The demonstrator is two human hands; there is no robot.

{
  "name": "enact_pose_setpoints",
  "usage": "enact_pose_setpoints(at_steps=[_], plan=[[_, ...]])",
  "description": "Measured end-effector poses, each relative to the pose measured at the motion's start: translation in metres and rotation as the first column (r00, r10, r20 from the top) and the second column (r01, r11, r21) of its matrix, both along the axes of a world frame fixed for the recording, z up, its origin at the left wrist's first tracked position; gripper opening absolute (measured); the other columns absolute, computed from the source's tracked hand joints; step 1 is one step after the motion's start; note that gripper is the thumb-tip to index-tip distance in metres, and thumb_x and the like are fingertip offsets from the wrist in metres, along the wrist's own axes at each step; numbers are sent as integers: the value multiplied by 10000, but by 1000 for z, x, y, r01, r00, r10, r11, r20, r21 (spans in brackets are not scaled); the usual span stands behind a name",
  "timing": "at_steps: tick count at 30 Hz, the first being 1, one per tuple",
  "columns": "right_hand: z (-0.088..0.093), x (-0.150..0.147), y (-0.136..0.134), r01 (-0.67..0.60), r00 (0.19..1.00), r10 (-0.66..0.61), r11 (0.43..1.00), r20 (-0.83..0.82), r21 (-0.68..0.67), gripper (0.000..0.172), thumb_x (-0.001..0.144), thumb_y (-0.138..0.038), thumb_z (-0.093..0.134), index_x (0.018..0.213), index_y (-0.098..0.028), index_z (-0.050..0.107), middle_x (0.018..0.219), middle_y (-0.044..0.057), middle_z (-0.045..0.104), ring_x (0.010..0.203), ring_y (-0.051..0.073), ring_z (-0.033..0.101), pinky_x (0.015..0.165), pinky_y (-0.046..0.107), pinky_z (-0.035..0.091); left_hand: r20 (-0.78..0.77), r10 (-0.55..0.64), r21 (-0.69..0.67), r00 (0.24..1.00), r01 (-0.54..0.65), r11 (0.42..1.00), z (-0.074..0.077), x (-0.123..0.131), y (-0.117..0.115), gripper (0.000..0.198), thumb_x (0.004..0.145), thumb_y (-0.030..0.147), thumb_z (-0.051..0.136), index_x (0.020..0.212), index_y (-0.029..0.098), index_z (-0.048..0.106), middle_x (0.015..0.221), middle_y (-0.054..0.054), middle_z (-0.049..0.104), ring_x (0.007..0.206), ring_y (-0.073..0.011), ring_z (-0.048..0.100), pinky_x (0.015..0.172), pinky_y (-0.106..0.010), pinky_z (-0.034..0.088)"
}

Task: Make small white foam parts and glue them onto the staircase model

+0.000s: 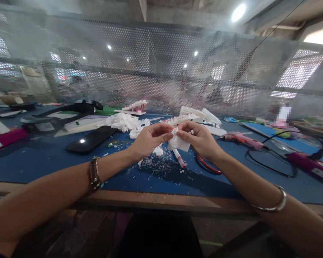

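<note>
Both of my hands meet above the middle of the blue work surface, pinching a piece of white tissue [179, 142] that hangs below the fingers. My left hand [153, 139] is closed on its left edge, thumb against fingertips. From the other side my right hand [200, 139] grips it between thumb and forefinger. Whether something small sits inside the tissue I cannot tell. Just beneath lies a white pen-like tube with a red end [179, 158], among white shavings [158, 168]. A red and black cable loop [208, 165] lies under my right wrist.
Crumpled tissues [125, 122] and a black phone [91, 140] lie to the left. Behind stands a small white piece on red pegs [134, 106]. A pink corded tool [242, 139] and a purple power strip [312, 166] are right. A perforated metal screen [156, 64] closes the back.
</note>
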State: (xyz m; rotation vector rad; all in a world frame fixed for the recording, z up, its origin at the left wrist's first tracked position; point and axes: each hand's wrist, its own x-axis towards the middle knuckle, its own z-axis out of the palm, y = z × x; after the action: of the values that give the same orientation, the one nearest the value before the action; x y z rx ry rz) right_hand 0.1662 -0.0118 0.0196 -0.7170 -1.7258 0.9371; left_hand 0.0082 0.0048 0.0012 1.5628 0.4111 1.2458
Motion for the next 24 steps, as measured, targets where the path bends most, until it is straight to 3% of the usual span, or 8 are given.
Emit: enact_pose_setpoints(at_steps=[4,8,17,21,24], plan=[[-3,-1,2,-12,998,10,999,-57,-46,191,643,-309,652,717,-155,567,610,-44,525,503,41,452,459,188,334,36,-6,-1,999,6,1000,0,0,0,129,619,170,681,698,156,580,636,50,583,572,-50,515,554,-168,394],[-4,-4,-1,7,995,-7,1000,-95,-3,191,640,-298,658,628,-155,531,565,-53,515,474,34,431,442,183,321,54,3,12,999,-4,1000,-1,1,2,131,612,217,687,657,149,584,658,31,598,573,-54,511,557,-180,398],[-1,-7,-6,139,989,-147,968,27,210,191,652,-284,638,603,-168,495,576,-43,516,516,57,464,480,199,371,-24,225,160,974,-219,963,-2,0,-4,104,648,236,630,711,155,641,714,-8,636,687,-111,566,646,-234,448],[1,-7,-7,191,976,-210,948,50,254,159,670,-257,611,604,-174,493,596,-33,519,551,68,479,491,205,380,-48,226,173,973,-215,961,-2,2,-9,162,652,233,622,783,137,633,775,-28,644,715,-124,578,654,-245,461],[1,-7,-8,174,981,-189,959,48,225,210,660,-294,623,583,-172,471,561,-46,485,516,57,449,467,199,362,-66,190,194,980,-174,966,-2,3,-12,172,650,246,645,774,132,617,763,-25,631,679,-111,570,629,-228,459]])
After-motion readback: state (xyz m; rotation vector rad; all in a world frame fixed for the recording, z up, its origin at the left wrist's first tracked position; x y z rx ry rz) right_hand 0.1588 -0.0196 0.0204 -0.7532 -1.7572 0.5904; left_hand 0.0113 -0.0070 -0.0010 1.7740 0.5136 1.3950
